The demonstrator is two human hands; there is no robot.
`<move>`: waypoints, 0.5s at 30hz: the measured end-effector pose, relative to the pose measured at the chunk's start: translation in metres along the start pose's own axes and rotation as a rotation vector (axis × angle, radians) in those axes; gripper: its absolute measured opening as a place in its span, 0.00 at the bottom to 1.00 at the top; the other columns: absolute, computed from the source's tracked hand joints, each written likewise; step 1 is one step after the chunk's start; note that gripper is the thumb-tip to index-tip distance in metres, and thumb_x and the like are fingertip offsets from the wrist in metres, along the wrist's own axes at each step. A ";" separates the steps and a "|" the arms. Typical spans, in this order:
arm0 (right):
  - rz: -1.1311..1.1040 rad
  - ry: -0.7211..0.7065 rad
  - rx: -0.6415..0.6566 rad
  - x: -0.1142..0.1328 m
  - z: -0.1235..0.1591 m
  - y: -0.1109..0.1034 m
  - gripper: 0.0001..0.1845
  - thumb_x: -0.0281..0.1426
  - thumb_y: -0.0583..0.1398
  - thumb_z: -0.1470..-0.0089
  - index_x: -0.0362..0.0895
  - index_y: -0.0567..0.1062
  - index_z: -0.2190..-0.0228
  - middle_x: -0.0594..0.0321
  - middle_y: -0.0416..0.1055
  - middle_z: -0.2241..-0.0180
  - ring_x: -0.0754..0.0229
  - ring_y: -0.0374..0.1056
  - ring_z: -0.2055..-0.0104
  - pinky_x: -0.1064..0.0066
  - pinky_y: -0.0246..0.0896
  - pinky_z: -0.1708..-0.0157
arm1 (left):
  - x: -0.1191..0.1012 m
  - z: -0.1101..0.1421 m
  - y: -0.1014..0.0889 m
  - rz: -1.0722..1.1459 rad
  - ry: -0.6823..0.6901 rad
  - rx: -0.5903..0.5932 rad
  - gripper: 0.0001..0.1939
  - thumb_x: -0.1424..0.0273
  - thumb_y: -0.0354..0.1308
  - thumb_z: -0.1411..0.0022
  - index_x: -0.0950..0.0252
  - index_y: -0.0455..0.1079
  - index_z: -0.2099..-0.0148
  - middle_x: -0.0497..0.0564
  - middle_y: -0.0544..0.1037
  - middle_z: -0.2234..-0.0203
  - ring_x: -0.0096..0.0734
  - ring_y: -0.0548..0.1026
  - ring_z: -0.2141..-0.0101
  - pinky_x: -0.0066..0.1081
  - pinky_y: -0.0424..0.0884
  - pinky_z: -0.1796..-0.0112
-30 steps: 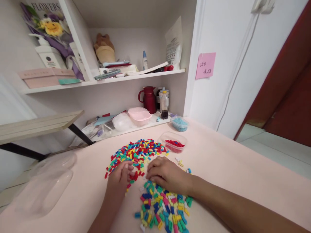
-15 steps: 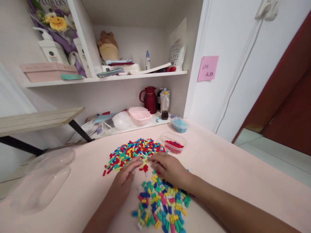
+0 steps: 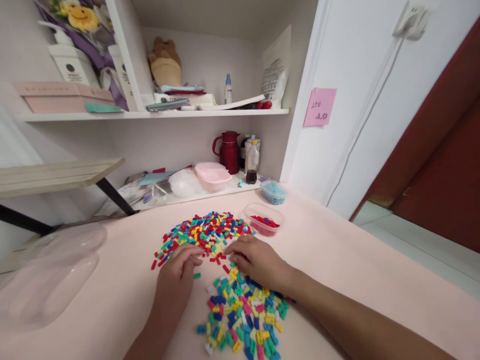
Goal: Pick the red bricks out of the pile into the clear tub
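Resting on pink table, both hands (amid bricks), shelves behind

We count two heaps of small coloured pieces, two small clear tubs, two hands, one red jug and one pink note.

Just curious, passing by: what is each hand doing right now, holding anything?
Left hand: palm down, fingertips on the coloured bricks; a grip cannot be told.
Right hand: palm down over the bricks, fingers curled; a grip cannot be told.
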State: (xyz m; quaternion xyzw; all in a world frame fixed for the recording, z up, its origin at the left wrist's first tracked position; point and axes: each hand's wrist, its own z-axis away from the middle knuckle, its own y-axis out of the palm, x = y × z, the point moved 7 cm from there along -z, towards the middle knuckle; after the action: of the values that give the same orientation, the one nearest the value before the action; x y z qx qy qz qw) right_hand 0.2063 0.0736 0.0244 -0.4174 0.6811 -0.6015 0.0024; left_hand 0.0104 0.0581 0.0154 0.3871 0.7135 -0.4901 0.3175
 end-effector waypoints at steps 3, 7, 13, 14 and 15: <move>0.021 0.021 0.044 -0.002 0.000 -0.001 0.11 0.25 0.56 0.43 0.47 0.78 0.66 0.62 0.75 0.64 0.59 0.68 0.58 0.70 0.60 0.58 | 0.009 0.001 -0.005 0.020 -0.154 -0.052 0.16 0.64 0.48 0.42 0.62 0.76 0.63 0.52 0.80 0.67 0.34 0.79 0.70 0.31 0.76 0.72; 0.056 0.013 0.065 -0.003 0.000 -0.001 0.09 0.32 0.59 0.43 0.45 0.77 0.73 0.62 0.74 0.70 0.58 0.67 0.63 0.70 0.59 0.62 | 0.013 0.003 -0.007 0.033 -0.238 -0.068 0.16 0.63 0.49 0.43 0.63 0.76 0.64 0.51 0.80 0.73 0.34 0.79 0.72 0.28 0.74 0.78; -0.050 -0.096 0.028 -0.002 -0.001 0.002 0.11 0.25 0.58 0.42 0.48 0.80 0.65 0.63 0.76 0.66 0.60 0.69 0.60 0.70 0.61 0.57 | 0.015 0.003 -0.006 0.024 -0.229 -0.074 0.16 0.64 0.49 0.44 0.63 0.76 0.64 0.50 0.80 0.76 0.34 0.80 0.73 0.27 0.74 0.77; -0.067 -0.122 0.032 0.000 -0.001 0.004 0.11 0.24 0.58 0.43 0.48 0.80 0.65 0.63 0.77 0.66 0.60 0.69 0.60 0.70 0.61 0.56 | 0.015 0.003 -0.006 0.021 -0.230 -0.072 0.16 0.64 0.48 0.44 0.62 0.76 0.64 0.50 0.80 0.76 0.34 0.80 0.73 0.27 0.74 0.77; -0.083 -0.149 0.037 0.002 -0.001 0.005 0.11 0.23 0.59 0.44 0.48 0.80 0.66 0.64 0.77 0.66 0.60 0.70 0.60 0.70 0.61 0.55 | 0.015 0.003 -0.006 0.018 -0.233 -0.070 0.16 0.64 0.48 0.45 0.62 0.76 0.64 0.50 0.80 0.76 0.34 0.80 0.73 0.27 0.74 0.77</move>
State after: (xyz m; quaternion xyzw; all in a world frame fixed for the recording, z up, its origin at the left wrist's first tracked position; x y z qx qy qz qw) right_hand 0.2022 0.0727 0.0217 -0.4886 0.6500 -0.5809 0.0359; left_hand -0.0021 0.0580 0.0046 0.3225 0.6851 -0.5037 0.4158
